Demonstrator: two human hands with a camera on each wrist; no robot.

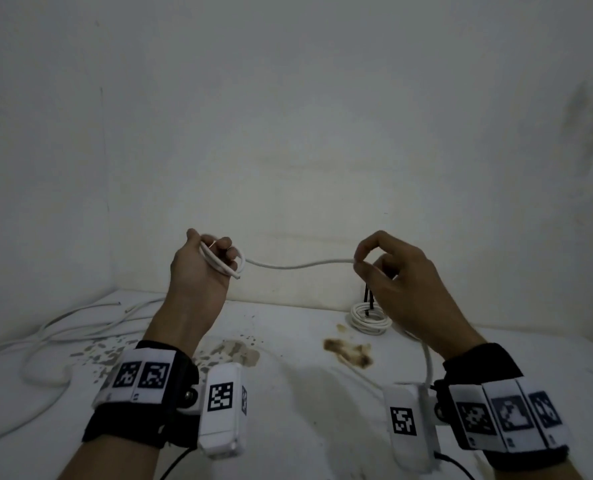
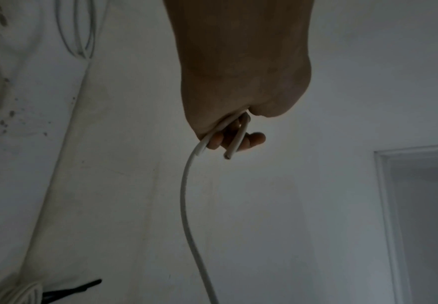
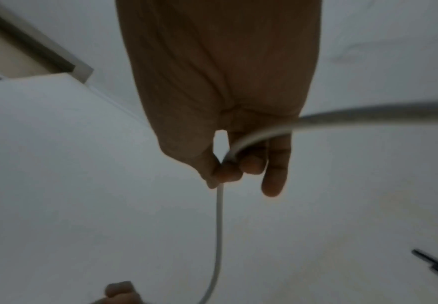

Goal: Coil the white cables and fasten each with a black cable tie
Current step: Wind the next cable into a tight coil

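Left hand: the left hand was raised above the tabletop, palm up, its fingers curled round a small loop of the white cable. In the left wrist view the cut end of the cable poked out just past the fingertips.

Right hand: the right hand was held at about the same height, well apart from the left. Its thumb and forefinger were pinched on the cable; the other fingers were loosely curled.

Cable in hand: it ran from the loop in the left hand across to the right-hand pinch in a shallow sag, clear of the tabletop. Past the pinch it passed under the right palm and dropped down beside the right wrist.

Coiled cable: a finished white coil lay on the tabletop near the back wall, below the right hand, with a black cable tie standing up from it.

Loose cables: more white cable lay uncoiled in wide curves on the left part of the tabletop.

Tabletop: white, with brown stains near the middle and speckled marks to the left of them.

Wrists: each carried a black strap with square printed markers and a white camera unit.
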